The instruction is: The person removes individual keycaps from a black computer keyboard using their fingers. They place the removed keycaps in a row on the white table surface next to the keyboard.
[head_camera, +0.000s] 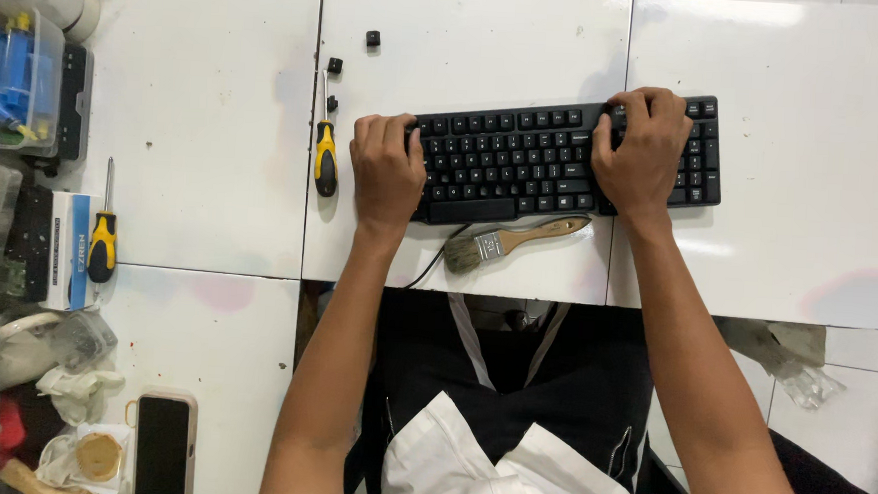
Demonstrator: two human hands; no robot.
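From the head camera I see my left hand (387, 169) and right hand (644, 148) with fingers curled over either end of the black keyboard (524, 161) on the white tabletop (216, 115). A clear bin (12, 79) far left holds blue parts; a paintbrush (514, 239) lies just before the keyboard, a yellow screwdriver (326, 156) beside my left hand.

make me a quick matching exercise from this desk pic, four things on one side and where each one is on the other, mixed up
Things:
1. paintbrush
2. left hand
3. phone
4. right hand

Places:
A. on the number-pad end of the keyboard
B. just in front of the keyboard
C. on the keyboard's left end
D. bottom left, near the table's front edge

Pairs: 1-B, 2-C, 3-D, 4-A
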